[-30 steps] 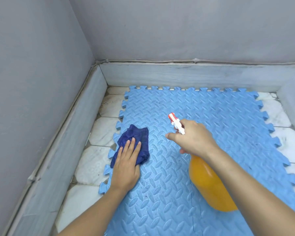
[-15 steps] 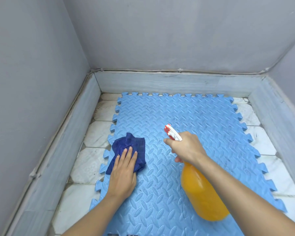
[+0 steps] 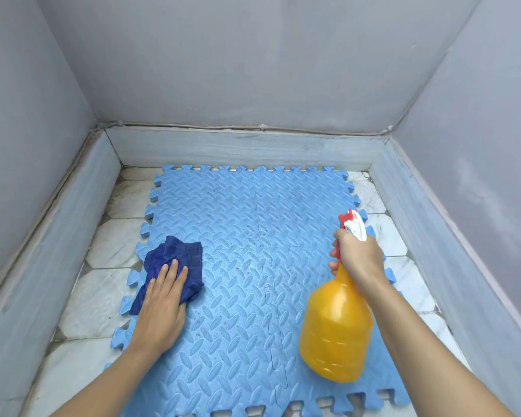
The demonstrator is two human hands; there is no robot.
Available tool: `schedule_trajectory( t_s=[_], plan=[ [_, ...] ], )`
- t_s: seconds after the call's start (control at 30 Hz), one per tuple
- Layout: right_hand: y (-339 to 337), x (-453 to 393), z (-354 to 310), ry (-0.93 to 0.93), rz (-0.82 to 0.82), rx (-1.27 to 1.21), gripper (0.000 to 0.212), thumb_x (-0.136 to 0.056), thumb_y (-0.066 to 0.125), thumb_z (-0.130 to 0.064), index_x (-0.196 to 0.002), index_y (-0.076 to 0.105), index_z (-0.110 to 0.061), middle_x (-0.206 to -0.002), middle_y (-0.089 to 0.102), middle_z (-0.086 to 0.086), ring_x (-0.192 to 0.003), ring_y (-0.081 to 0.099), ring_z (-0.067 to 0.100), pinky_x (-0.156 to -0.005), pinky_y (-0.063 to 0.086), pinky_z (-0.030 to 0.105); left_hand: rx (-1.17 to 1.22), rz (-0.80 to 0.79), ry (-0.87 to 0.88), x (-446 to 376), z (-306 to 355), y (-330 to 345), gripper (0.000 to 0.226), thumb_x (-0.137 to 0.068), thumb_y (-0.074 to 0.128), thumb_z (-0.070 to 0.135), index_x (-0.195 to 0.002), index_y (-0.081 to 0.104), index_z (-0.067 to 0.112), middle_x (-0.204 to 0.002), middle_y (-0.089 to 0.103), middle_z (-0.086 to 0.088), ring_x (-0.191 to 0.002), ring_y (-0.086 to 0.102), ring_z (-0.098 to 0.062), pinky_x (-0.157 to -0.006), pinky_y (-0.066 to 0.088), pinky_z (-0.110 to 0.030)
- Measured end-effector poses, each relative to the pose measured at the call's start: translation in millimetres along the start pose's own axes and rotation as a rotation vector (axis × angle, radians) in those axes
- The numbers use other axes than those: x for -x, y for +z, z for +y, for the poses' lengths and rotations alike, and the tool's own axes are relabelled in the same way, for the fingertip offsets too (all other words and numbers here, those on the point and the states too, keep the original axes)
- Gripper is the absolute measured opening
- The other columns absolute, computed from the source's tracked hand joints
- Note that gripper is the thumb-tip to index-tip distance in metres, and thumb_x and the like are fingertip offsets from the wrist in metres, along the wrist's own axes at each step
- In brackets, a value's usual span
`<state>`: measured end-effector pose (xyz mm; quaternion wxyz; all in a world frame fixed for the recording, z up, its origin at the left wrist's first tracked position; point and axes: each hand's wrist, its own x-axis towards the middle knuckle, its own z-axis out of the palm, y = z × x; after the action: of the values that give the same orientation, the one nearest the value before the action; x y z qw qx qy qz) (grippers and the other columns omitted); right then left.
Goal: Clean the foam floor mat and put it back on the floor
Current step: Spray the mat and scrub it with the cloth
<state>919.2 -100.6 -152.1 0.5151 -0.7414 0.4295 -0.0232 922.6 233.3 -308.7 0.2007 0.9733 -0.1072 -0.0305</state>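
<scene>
Grey walls enclosed a tiled floor where the blue foam mat lay flat. At its left edge the left hand pressed a dark blue cloth with straight fingers. On the right, the right hand gripped an orange spray bottle by its neck.

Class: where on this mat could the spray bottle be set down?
Free: the mat's middle, between the cloth and the bottle, and its far half toward the back wall. Crowded: the left edge under the left hand.

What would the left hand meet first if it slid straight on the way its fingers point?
The left hand already presses the dark blue cloth. Straight on, past the cloth, it would probably cross only bare blue foam mat, up to the mat's far edge.
</scene>
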Motion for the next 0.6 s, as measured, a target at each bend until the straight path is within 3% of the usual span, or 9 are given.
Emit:
schedule_trajectory(
  t_s=[0.3, 0.43, 0.5, 0.53, 0.57, 0.6],
  plan=[
    [-41.4, -3.7, 20.4, -0.030, 0.071, 0.083, 0.024, -0.080, 0.055, -0.025, -0.087, 0.067, -0.005, -0.085, 0.071, 0.015, -0.042, 0.063, 0.022, -0.050, 0.054, 0.034, -0.039, -0.055, 0.021, -3.4, -3.4, -5.1, 0.068, -0.094, 0.056, 0.025, -0.151, 0.019, 0.016, -0.159, 0.008, 0.001, -0.145, 0.001, -0.013, -0.118, 0.006, -0.035],
    [-28.3, 16.9, 27.3, -0.055, -0.084, 0.256, 0.027, -0.083, 0.057, -0.027, -0.084, 0.068, -0.002, -0.073, 0.070, 0.013, -0.039, 0.059, 0.020, -0.048, 0.051, 0.030, 0.085, -0.026, -0.065, -19.2, 3.4, -9.9, 0.055, -0.094, 0.055, 0.021, -0.145, 0.038, 0.007, -0.153, 0.034, -0.006, -0.142, 0.029, -0.022, -0.116, 0.026, -0.039],
    [-12.5, 35.0, 32.8, -0.137, -0.243, 0.428, 0.025, -0.084, 0.061, -0.030, -0.079, 0.062, -0.005, -0.072, 0.067, 0.013, -0.041, 0.064, 0.021, -0.051, 0.053, 0.032, 0.243, 0.008, -0.158, -27.1, 11.9, -21.4, 0.028, -0.097, 0.047, 0.025, -0.117, 0.056, 0.009, -0.124, 0.060, -0.007, -0.117, 0.054, -0.026, -0.091, 0.045, -0.036],
    [-4.3, 44.4, 35.5, -0.199, -0.314, 0.512, 0.027, -0.085, 0.062, -0.035, -0.077, 0.059, -0.009, -0.067, 0.064, 0.009, -0.042, 0.066, 0.020, -0.055, 0.054, 0.033, 0.306, 0.015, -0.209, -31.2, 16.6, -28.8, 0.019, -0.098, 0.044, 0.027, -0.097, 0.056, 0.013, -0.099, 0.063, -0.004, -0.096, 0.059, -0.026, -0.073, 0.044, -0.032],
    [3.0, 54.0, 37.5, -0.264, -0.370, 0.587, 0.029, -0.085, 0.063, -0.040, -0.076, 0.056, -0.013, -0.064, 0.062, 0.005, -0.043, 0.066, 0.018, -0.058, 0.054, 0.033, 0.344, 0.026, -0.246, -36.0, 20.6, -35.8, 0.024, -0.099, 0.042, 0.029, -0.084, 0.050, 0.012, -0.081, 0.059, -0.003, -0.080, 0.057, -0.026, -0.061, 0.038, -0.031],
    [9.7, 62.8, 40.2, -0.324, -0.417, 0.655, 0.032, -0.086, 0.063, -0.045, -0.077, 0.055, -0.015, -0.063, 0.062, 0.003, -0.043, 0.066, 0.016, -0.061, 0.054, 0.033, 0.365, 0.030, -0.270, -40.2, 22.7, -41.7, 0.030, -0.099, 0.040, 0.033, -0.079, 0.046, 0.011, -0.074, 0.056, -0.003, -0.073, 0.054, -0.026, -0.058, 0.034, -0.032]
  ],
)
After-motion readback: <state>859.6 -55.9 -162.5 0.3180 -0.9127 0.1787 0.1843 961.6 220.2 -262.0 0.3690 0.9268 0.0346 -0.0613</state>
